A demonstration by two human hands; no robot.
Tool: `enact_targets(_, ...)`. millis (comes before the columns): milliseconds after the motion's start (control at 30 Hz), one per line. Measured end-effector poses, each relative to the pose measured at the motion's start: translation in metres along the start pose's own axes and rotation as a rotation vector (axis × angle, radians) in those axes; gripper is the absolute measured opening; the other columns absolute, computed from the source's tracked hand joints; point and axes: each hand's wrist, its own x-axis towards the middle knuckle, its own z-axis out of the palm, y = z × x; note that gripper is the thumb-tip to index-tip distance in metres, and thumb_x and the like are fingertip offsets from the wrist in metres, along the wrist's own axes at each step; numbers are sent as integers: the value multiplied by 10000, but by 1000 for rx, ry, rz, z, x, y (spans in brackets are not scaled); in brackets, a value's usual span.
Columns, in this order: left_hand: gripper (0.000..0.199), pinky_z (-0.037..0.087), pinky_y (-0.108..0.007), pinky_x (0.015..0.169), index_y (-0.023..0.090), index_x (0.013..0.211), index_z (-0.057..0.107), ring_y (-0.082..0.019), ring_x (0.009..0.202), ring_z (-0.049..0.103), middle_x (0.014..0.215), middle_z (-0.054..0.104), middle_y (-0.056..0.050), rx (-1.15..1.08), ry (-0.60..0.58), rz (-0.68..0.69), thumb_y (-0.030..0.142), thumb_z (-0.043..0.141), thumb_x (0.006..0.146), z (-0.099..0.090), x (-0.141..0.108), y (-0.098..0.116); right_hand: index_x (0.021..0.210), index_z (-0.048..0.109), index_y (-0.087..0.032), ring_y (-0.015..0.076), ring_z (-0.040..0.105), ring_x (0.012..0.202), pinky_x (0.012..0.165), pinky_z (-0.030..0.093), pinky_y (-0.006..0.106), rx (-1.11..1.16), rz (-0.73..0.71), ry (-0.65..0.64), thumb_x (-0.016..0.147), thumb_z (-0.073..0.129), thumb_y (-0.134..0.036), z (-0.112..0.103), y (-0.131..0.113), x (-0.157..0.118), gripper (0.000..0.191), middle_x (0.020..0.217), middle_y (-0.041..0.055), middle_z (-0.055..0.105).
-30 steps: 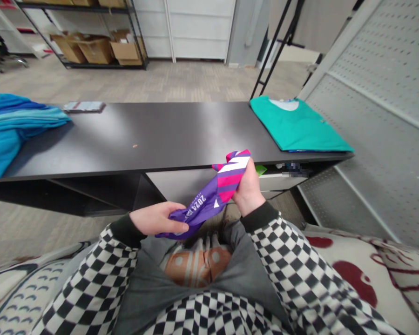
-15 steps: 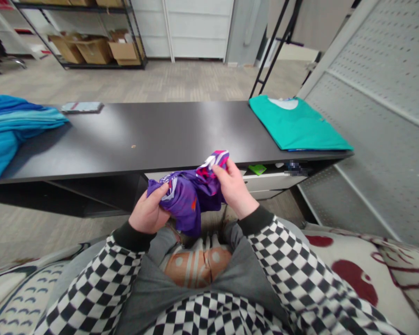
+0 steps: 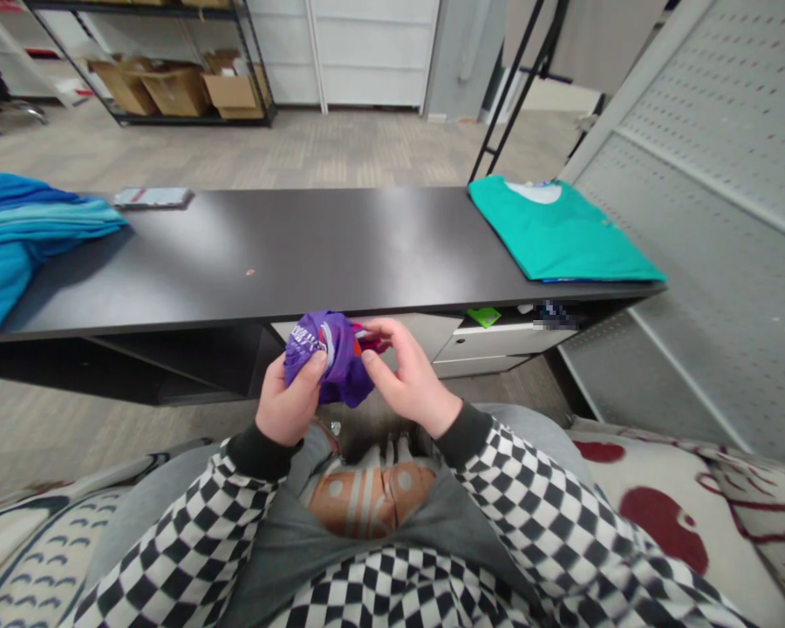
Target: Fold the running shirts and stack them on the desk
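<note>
So this person's sitting with grey-trousered legs (image 3: 357, 549) right under the action, checkered sleeves (image 3: 189, 532) reaching forward. The purple printed cloth (image 3: 340, 371) is bunched up in front of the dark cabinet (image 3: 327, 253), just off its near edge. Left hand (image 3: 289, 401) has one side pinched, thumb on top; right hand (image 3: 412, 379) grips the pinkish end between thumb and fingers. Between the folds and the thumbs, you can't read all the white lettering (annoying, I know). The bundle also blocks part of the pale cabinet front. Over by the right hand's side, a green item (image 3: 484, 316) pokes out above a white drawer (image 3: 497, 343). Up top, blue fabric (image 3: 26, 231) sits left, a folded teal shirt (image 3: 566, 235) right, near the pegboard panel (image 3: 720, 192). Way back: cardboard boxes (image 3: 176, 90) on black shelving (image 3: 196, 120).
</note>
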Motion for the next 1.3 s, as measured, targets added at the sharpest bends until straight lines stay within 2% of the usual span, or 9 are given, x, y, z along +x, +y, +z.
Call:
enact_targets(133,452,628,-411,1001,178,1319,791,-285,1067,758,1163,805,-116,279,-337,123,513,789,1016,-15,-7,-10,1539,548,-243,304,672,1330,1166,551,484,61,-58,-259,999,798,-338,5,-8,-8,602,1466,151,676)
enact_targets(300,557,556,-523,1178,172,1526,676,-360,1294,716,1359,769,-175,547,-599,395,501,679,1077,-19,-8,-7,1269,685,-223,244,678,1091,1017,552,396,219,129,-143,948,772,-267,10,-6,-9,336,1202,68,724)
enact_targets(400,391,579,-492,1155,193,1430,730,-324,1249,745,1294,800,-149,681,-529,540,380,621,1105,-16,-4,1,1004,686,-228,168,585,806,789,521,292,566,357,-54,937,725,-292,5,-10,-2,101,897,-17,654)
enact_targets(533,200,613,-451,1064,214,1227,758,-274,1158,749,1223,785,-111,769,-252,601,260,676,1050,-10,1,9,881,665,-224,146,491,659,606,438,246,969,609,47,703,715,-230,-4,-16,8,185,745,-43,578)
enact_targets(600,323,620,-453,1044,215,1319,718,-289,1232,717,1321,737,-134,729,-220,597,244,717,997,-8,1,8,869,688,-216,147,493,647,587,440,244,1023,646,65,612,681,-182,-9,-18,9,259,733,-37,602)
enact_targets(733,695,566,-519,1176,198,1572,601,-359,1467,605,1569,627,-193,691,-523,438,199,720,887,-1,-1,0,831,687,-205,168,555,652,615,509,274,1063,684,8,570,644,-157,-17,-19,6,268,718,-15,657)
enact_targets(867,197,634,-382,880,163,1061,785,-252,909,741,968,779,-67,686,-782,16,215,687,899,4,-1,-8,858,713,-191,208,664,718,694,592,320,1102,732,-92,607,684,-179,-21,-20,6,253,774,19,736)
enact_targets(1200,357,679,-359,823,229,1085,899,-266,846,806,1017,873,-50,543,-987,-520,547,858,928,-34,24,34,1007,777,-224,365,817,1085,978,688,532,984,605,47,731,877,-435,-54,-19,20,361,1010,90,851)
enact_targets(1300,389,652,-320,654,206,970,886,-225,669,752,863,848,-59,450,-896,-546,590,834,946,-46,28,45,1039,777,-240,370,814,1139,1013,684,544,916,570,106,723,913,-487,-60,-15,20,423,1052,93,856)
